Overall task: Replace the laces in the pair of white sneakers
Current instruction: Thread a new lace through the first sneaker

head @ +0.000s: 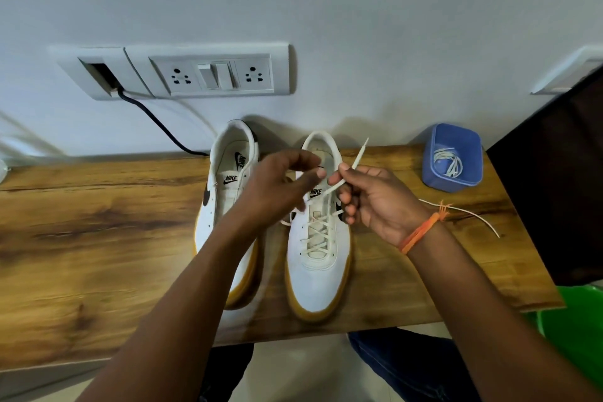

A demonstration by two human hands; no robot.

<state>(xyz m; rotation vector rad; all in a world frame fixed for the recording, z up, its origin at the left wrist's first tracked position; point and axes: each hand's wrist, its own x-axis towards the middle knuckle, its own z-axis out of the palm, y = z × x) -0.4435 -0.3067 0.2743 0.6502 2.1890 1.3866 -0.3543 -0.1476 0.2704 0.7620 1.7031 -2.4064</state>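
Both white leather sneakers with gum soles sit toes-near on the wooden table [98, 254], so the eyelets face the person. The right sneaker [318, 258] is laced partway up; the left sneaker [228, 192] looks bare. The right hand [375, 199] pinches the cream lace end [357, 157] up and taut. The left hand [277, 186] hovers curled over the tongue; can't tell if it's gripping anything. Spare laces wait far right in a blue plastic tub [452, 157].

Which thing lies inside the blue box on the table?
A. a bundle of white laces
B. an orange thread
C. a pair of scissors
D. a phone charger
A: the blue box, at the right of the table, holds a loose bundle of white laces and nothing else that shows.
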